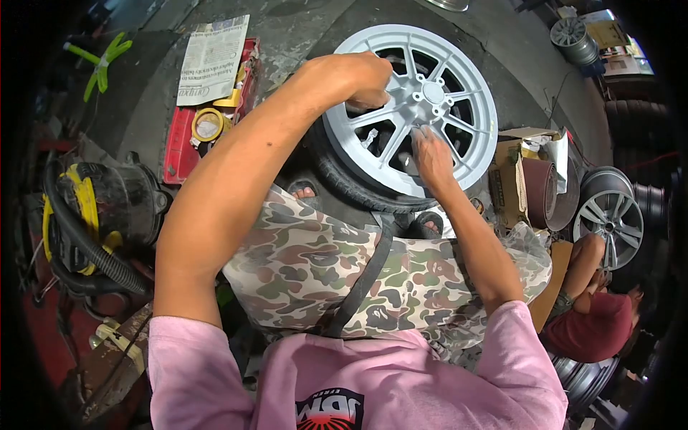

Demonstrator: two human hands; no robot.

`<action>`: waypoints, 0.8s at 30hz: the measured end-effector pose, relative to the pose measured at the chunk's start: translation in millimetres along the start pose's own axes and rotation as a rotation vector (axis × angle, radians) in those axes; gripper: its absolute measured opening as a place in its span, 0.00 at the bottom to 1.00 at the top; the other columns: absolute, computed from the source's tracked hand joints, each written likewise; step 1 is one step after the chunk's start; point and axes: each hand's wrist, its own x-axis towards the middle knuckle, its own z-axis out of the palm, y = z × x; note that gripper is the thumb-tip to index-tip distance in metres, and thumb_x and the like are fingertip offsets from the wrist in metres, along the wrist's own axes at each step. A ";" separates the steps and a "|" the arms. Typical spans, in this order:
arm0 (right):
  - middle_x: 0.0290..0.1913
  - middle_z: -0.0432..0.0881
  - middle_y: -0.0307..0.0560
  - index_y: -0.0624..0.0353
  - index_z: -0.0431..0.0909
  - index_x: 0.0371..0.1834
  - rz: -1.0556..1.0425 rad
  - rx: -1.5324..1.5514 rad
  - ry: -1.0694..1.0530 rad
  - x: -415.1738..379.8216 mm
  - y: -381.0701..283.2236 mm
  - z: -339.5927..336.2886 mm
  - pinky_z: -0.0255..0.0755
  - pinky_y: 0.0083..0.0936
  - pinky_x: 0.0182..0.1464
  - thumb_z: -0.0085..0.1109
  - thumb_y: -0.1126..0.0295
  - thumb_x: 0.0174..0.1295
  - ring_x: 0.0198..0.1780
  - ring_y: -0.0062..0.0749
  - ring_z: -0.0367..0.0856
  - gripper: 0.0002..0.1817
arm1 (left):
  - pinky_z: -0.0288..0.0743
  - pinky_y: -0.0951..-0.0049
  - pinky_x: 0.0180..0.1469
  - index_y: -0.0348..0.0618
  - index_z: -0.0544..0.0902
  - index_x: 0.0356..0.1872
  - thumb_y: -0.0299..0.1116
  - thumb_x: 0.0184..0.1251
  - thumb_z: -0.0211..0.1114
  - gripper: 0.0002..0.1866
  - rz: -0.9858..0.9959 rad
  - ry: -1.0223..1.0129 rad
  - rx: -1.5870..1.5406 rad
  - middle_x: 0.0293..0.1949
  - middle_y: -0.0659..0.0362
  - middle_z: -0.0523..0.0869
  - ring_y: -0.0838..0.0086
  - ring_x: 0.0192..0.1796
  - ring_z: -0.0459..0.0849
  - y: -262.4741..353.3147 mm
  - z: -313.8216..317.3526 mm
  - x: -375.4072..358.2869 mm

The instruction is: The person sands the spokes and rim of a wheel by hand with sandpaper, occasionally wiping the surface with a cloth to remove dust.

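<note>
A pale grey multi-spoke wheel rim [433,92] lies face up on a black tire [351,188] in front of my knees. My left hand [367,80] is bent sharply at the wrist over the rim's left side. Its fingers curl down by a spoke near the hub, closed, and what they hold, if anything, is hidden. Lower down, my right hand [433,159] has its fingers pressed together against a spoke just below the hub. Something greyish shows at those fingertips, too small to name.
Left of the wheel, a red tray [176,154] holds a newspaper [213,61] and a tape roll [207,125]. A shop vacuum [118,204] stands farther left. To the right are a cardboard box [507,168], a silver wheel [609,222] and another person in a dark red shirt [591,330].
</note>
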 end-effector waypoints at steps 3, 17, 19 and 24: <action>0.42 0.80 0.60 0.64 0.75 0.40 0.073 0.021 -0.023 1.6 -5.8 2.8 0.78 0.42 0.40 0.58 0.73 0.56 0.41 0.52 0.84 0.10 | 0.80 0.63 0.36 0.36 0.86 0.48 0.40 0.64 0.63 0.19 -0.011 -0.012 -0.022 0.25 0.49 0.87 0.63 0.28 0.87 -1.2 1.0 0.4; 0.38 0.80 0.63 0.63 0.74 0.37 0.115 0.092 0.060 -6.8 -9.6 -2.9 0.77 0.47 0.38 0.64 0.74 0.54 0.38 0.59 0.83 0.11 | 0.81 0.62 0.40 0.38 0.87 0.48 0.41 0.65 0.63 0.19 -0.031 0.010 -0.013 0.30 0.48 0.89 0.61 0.31 0.88 1.0 -2.2 -5.4; 0.39 0.80 0.63 0.63 0.74 0.37 0.101 0.087 0.059 1.7 -2.5 5.7 0.76 0.47 0.38 0.64 0.74 0.54 0.38 0.59 0.83 0.11 | 0.81 0.60 0.44 0.39 0.87 0.50 0.41 0.65 0.63 0.19 -0.058 -0.043 -0.032 0.35 0.45 0.89 0.58 0.37 0.89 5.1 -4.5 -5.3; 0.39 0.80 0.63 0.64 0.74 0.36 0.157 0.171 0.081 -12.9 -7.6 5.7 0.74 0.49 0.36 0.64 0.73 0.53 0.36 0.60 0.82 0.11 | 0.81 0.60 0.43 0.39 0.87 0.50 0.41 0.64 0.63 0.19 0.032 0.094 0.037 0.30 0.46 0.89 0.58 0.36 0.89 -6.1 6.2 -5.8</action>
